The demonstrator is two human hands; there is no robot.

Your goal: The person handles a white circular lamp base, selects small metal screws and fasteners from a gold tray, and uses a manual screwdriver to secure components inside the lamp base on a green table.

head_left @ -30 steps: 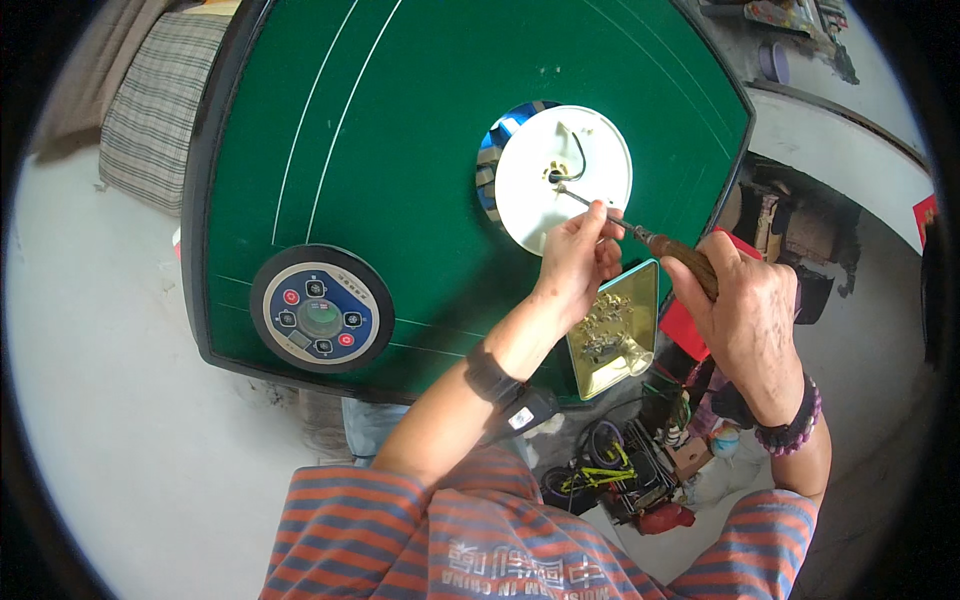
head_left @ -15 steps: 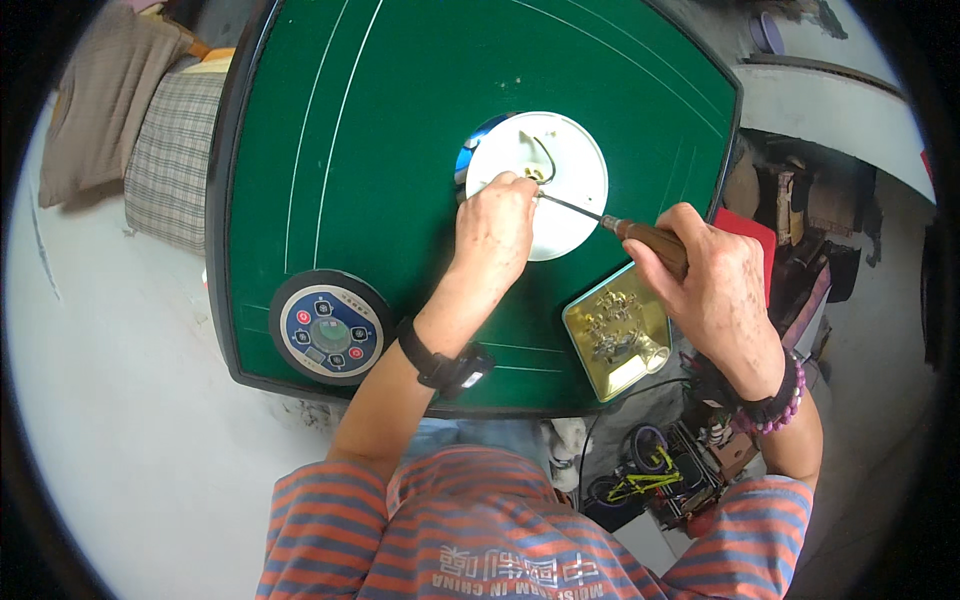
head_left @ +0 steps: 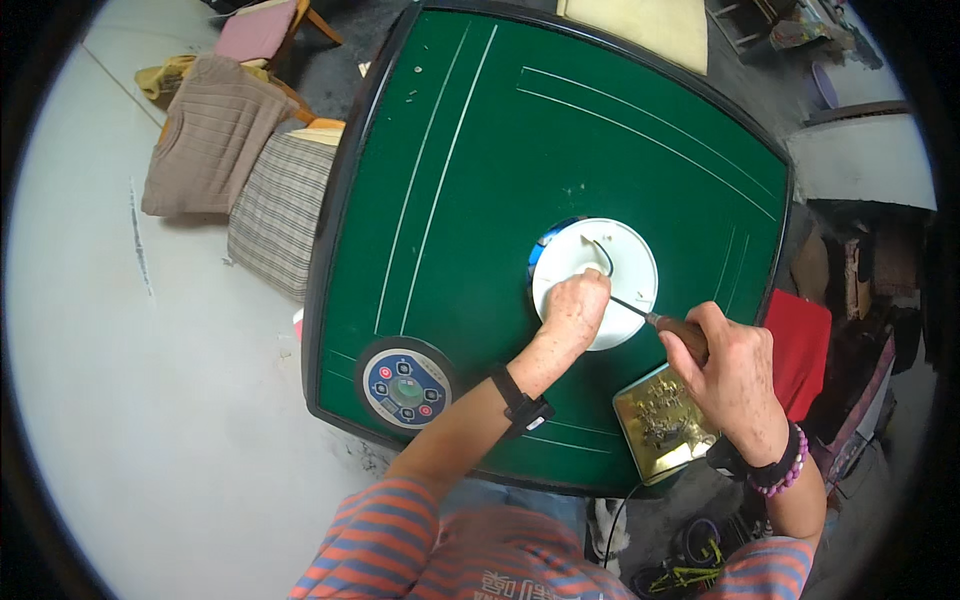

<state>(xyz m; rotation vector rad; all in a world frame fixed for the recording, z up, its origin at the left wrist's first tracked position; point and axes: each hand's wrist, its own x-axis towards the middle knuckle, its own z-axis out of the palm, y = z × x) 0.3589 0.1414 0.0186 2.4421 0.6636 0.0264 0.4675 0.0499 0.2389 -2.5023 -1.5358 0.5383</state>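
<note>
We find the right hand (head_left: 738, 365) closed round the wooden handle of a screwdriver (head_left: 687, 338), the handle's butt toward the palm. The thin shaft slopes down leftward, presumably so the wrist can turn it with control. The left hand (head_left: 580, 303) is bunched at the shaft's far end, over a round white disc (head_left: 633, 262); its fingertips are turned from view, so we cannot tell whether they pinch the tip, a small part or the disc itself. We judge that this hand serves to steady the working point.

The disc lies on the green table (head_left: 480, 220), right of its middle, with a glossy blue edge (head_left: 541, 258) showing along its left side. A dark wire (head_left: 604, 256) curves over its face, clear of the shaft.

Just below the right hand, a gold-coloured tray (head_left: 650, 466) holds loose small metal parts (head_left: 660, 405); we take its place to be chosen for easy reach. A round control panel (head_left: 407, 388) sits near the table's lower left corner, apart from both hands.
</note>
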